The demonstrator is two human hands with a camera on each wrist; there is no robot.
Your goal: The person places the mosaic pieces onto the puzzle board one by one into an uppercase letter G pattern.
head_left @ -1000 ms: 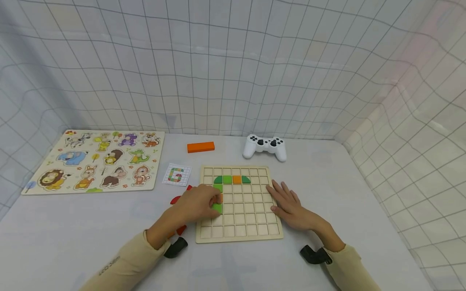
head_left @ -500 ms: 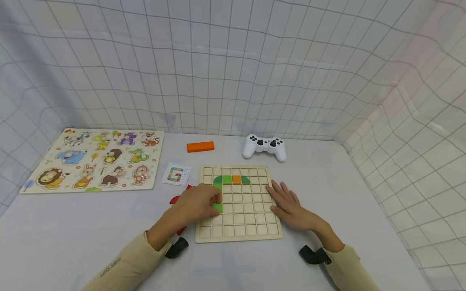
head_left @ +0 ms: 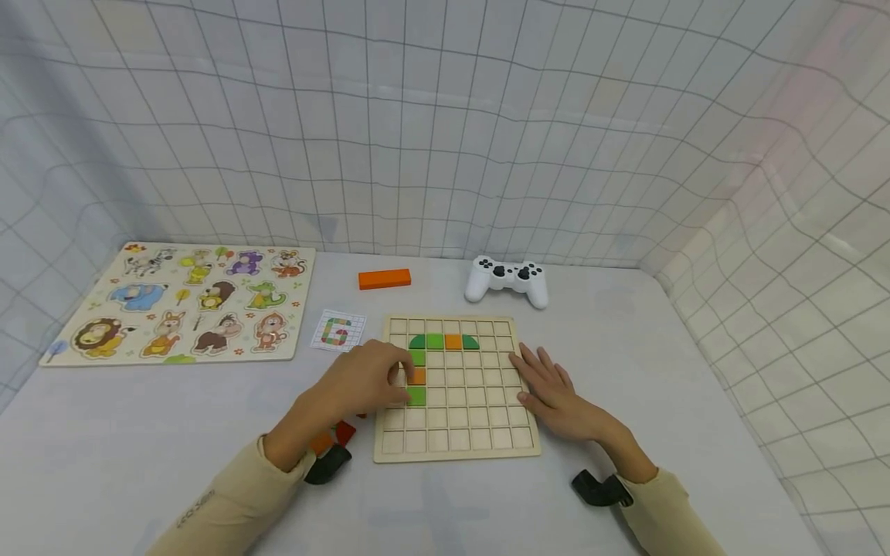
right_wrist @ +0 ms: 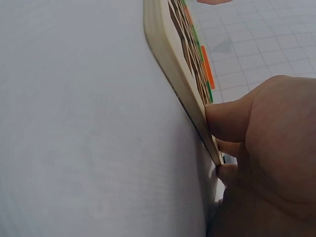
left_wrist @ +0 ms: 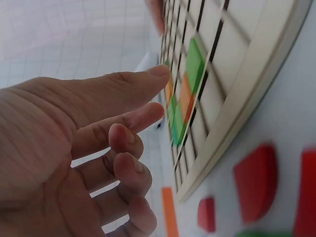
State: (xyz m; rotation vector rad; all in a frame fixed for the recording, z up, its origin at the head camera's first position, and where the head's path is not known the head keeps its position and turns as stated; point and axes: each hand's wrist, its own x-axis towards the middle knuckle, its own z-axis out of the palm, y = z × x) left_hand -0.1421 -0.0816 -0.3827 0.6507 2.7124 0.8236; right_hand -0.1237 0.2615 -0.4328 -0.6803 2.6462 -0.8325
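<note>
A wooden grid board (head_left: 480,421) lies on the table with coloured tiles in an angle: a top row with a light green tile (head_left: 434,341) and an orange tile (head_left: 453,341) between two dark green rounded pieces, and a column down the left. My left hand (head_left: 365,378) hovers over the board's left edge beside the column's lower green tile (head_left: 416,396). Its thumb and forefinger are apart with nothing between them, as the left wrist view shows. Fingers spread, my right hand (head_left: 556,401) rests on the board's right edge, thumb at the rim.
Left of the board lie loose pieces, including a red rounded one (left_wrist: 256,183) and an orange one (head_left: 321,442), partly hidden by my left arm. Behind are a pattern card (head_left: 338,330), an orange block (head_left: 385,279), a white game controller (head_left: 506,282) and an animal puzzle (head_left: 182,305).
My left hand has drawn back a little to the left from the tile column, uncovering the orange tile between the green ones. The right hand has stayed at the board's edge.
</note>
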